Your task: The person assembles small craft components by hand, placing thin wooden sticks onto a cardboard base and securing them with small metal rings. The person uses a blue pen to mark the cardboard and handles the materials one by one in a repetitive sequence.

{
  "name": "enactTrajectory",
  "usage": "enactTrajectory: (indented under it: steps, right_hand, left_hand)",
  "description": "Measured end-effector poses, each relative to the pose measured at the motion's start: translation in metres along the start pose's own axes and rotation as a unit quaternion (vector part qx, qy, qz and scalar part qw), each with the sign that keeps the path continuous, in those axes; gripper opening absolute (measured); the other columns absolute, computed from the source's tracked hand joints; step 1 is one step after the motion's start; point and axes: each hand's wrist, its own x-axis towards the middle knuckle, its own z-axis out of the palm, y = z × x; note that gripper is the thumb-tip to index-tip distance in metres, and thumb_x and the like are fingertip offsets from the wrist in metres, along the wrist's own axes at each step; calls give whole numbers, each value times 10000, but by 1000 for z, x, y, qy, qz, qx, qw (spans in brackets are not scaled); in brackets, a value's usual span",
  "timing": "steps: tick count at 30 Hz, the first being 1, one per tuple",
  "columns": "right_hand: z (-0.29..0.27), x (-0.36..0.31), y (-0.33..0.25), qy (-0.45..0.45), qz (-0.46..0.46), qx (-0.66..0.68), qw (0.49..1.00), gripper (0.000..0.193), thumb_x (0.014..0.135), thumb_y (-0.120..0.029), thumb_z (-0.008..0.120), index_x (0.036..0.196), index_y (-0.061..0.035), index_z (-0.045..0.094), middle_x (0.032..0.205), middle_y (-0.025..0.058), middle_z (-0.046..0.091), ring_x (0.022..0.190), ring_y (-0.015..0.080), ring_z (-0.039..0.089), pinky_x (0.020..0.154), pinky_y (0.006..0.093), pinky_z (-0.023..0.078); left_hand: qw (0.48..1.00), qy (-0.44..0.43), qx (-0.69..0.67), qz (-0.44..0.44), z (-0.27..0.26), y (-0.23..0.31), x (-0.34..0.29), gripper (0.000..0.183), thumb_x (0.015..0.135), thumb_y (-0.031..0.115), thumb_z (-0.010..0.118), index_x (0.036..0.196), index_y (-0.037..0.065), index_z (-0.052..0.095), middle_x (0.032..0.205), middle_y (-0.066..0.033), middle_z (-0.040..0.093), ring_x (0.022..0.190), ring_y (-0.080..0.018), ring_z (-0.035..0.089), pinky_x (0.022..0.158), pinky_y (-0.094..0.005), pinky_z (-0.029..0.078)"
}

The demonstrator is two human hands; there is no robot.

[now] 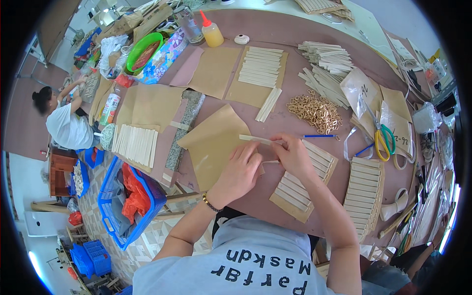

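A narrow cream strip (250, 138) runs between my hands above the table's near part. My right hand (296, 158) pinches its right end between thumb and fingers. Curled fingers of my left hand (239, 171) press against the strip from the left, over a brown paper sheet (209, 142). Another short pale piece (271, 162) shows between the hands; whether it belongs to the same strip I cannot tell. Close to my right hand lies a brown card (295, 196) with cream strips set in rows, partly covered by my wrist. A heap of gold metal rings (314, 112) lies beyond.
A second card of strips (364, 196) and scissors (382, 140) lie right, near a blue pen (318, 136). Loose strips (327, 64) pile up behind. A glue bottle (212, 32) stands at the back. Left are a stone bar (184, 130), blue basket (125, 241) and another person (71, 123).
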Motion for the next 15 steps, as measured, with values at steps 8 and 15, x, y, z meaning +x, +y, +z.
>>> enactTrajectory:
  steps: [8,15]
  right_hand:
    - [-14,-10,-7,41,-38,-86,995,319,893,-142,608,1175,8,597,737,125,662,585,232,632,554,369,480]
    - [6,-25,-17,79,-392,-326,857,378,762,-28,609,1140,-37,603,840,115,665,795,294,647,783,422,476]
  left_hand:
    - [999,-20,-38,-12,9,-16,5,192,815,27,641,981,15,546,1285,-222,507,1184,-414,501,1004,-479,412]
    - [998,0,-60,-29,7,-13,2,276,819,41,639,1085,1,573,1301,-230,500,1197,-408,495,1016,-483,406]
